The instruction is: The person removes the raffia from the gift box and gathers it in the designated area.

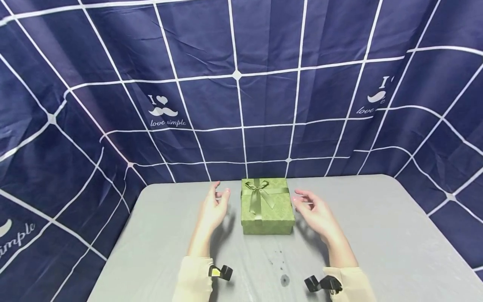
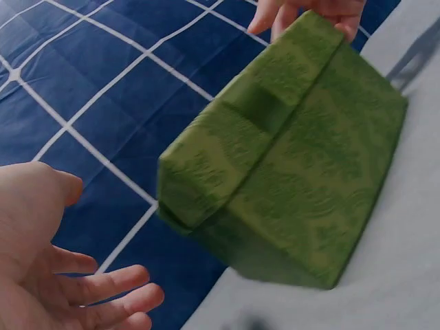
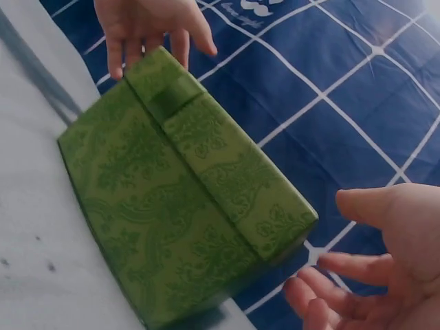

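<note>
A green patterned gift box (image 1: 267,226) with a lid, a ribbon and a bow (image 1: 257,189) sits on the grey table. To its left is my left hand (image 1: 215,209), fingers relaxed and apart from the box. My right hand (image 1: 315,212) hovers by the box's right side, its loosely bent fingers close to the lid edge. Between the left hand (image 2: 89,282) and the box (image 2: 316,158) a gap shows in the left wrist view. The right wrist view likewise has space between the right hand (image 3: 371,261) and the box (image 3: 172,192). Neither hand holds anything.
The grey table (image 1: 158,243) spreads around the box, with dark spots (image 1: 284,280) on its near part. A dark blue curtain (image 1: 211,100) with white grid lines hangs behind the table and along both sides. Black wrist cameras (image 1: 225,272) sit at the sleeves.
</note>
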Available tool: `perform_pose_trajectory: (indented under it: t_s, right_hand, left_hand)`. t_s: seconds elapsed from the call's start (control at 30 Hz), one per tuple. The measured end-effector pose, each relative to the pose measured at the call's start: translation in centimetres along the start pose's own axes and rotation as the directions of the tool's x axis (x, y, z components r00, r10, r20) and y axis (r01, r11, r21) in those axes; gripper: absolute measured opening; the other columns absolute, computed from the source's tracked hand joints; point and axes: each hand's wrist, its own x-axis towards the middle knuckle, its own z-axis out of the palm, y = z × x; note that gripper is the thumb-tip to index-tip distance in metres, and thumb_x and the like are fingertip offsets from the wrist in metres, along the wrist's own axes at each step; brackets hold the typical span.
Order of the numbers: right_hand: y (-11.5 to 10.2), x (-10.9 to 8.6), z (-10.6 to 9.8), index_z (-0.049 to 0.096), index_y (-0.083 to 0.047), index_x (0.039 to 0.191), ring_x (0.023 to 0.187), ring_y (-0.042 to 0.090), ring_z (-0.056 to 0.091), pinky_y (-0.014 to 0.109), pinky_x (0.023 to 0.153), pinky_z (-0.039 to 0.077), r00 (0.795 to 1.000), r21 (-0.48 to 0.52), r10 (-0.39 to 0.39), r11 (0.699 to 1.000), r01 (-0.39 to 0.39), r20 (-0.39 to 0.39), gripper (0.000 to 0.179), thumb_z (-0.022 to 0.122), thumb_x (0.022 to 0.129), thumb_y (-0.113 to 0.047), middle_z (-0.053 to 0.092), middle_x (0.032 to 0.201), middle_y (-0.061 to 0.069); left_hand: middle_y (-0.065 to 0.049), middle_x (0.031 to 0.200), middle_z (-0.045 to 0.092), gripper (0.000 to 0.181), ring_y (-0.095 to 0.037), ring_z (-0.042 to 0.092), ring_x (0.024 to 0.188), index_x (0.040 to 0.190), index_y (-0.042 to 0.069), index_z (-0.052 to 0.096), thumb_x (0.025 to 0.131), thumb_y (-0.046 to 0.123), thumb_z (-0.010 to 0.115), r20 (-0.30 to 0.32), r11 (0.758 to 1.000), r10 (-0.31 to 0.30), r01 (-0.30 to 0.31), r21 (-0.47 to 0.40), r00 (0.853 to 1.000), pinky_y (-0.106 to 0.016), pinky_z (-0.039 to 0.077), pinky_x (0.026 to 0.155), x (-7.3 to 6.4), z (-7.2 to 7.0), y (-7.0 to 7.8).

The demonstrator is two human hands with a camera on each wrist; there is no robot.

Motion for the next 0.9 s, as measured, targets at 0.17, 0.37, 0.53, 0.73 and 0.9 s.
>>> perform_pose_trajectory:
  t_s: [0.17,0.37,0.53,0.73,0.9]
  right_hand:
    - [0.3,-0.3,0.4,0.058,-0.003,0.156,0.104,0.023,0.069,0.033,0.087,0.054,0.998,0.021,-0.024,1.000,0.023,0.064,0.052,0.069,0.110,-0.025,0.072,0.131,0.022]
    - [0.5,-0.1,1.0,0.051,-0.002,0.160,0.109,0.022,0.065,0.036,0.090,0.053,0.994,0.013,0.000,1.000,-0.001,0.107,0.061,0.070,0.109,-0.030,0.071,0.131,0.019]
    - [0.6,0.0,1.3,0.052,0.001,0.158,0.119,0.030,0.067,0.039,0.097,0.053,0.993,0.009,0.025,1.000,-0.026,0.116,0.062,0.068,0.109,-0.033,0.069,0.136,0.021]
    - [0.6,-0.1,1.3,0.052,0.002,0.158,0.125,0.034,0.065,0.040,0.100,0.052,0.992,0.020,0.051,0.998,-0.053,0.118,0.063,0.068,0.109,-0.035,0.067,0.140,0.023]
    - [0.6,0.0,1.3,0.052,0.002,0.158,0.125,0.034,0.065,0.039,0.099,0.051,0.992,0.025,0.059,0.998,-0.062,0.110,0.064,0.069,0.109,-0.035,0.065,0.141,0.024]
  left_hand:
    - [-0.012,0.116,0.077,0.060,-0.026,0.076,0.086,0.159,0.004,0.049,0.111,0.038,0.062,0.100,0.999,-0.011,0.016,-0.052,0.995,-0.049,0.058,0.088,-0.1,1.4,0.1]
    - [-0.011,0.111,0.078,0.058,-0.023,0.077,0.082,0.154,0.001,0.054,0.108,0.034,0.066,0.175,0.996,0.001,0.014,-0.084,0.985,-0.042,0.060,0.080,-0.5,2.4,-0.1]
    - [-0.013,0.109,0.076,0.049,-0.020,0.076,0.073,0.146,0.002,0.062,0.107,0.030,0.069,0.205,0.984,-0.016,0.052,-0.170,0.979,-0.041,0.062,0.077,-0.7,2.7,-0.2]
    - [-0.015,0.109,0.072,0.045,-0.014,0.070,0.069,0.140,0.000,0.064,0.103,0.024,0.073,0.207,0.964,-0.039,0.091,-0.251,0.978,-0.051,0.065,0.075,-0.7,3.1,-0.3]
    - [-0.016,0.108,0.072,0.045,-0.012,0.069,0.068,0.139,-0.001,0.064,0.101,0.021,0.076,0.202,0.955,-0.038,0.095,-0.282,0.979,-0.054,0.064,0.076,-0.7,3.3,-0.4]
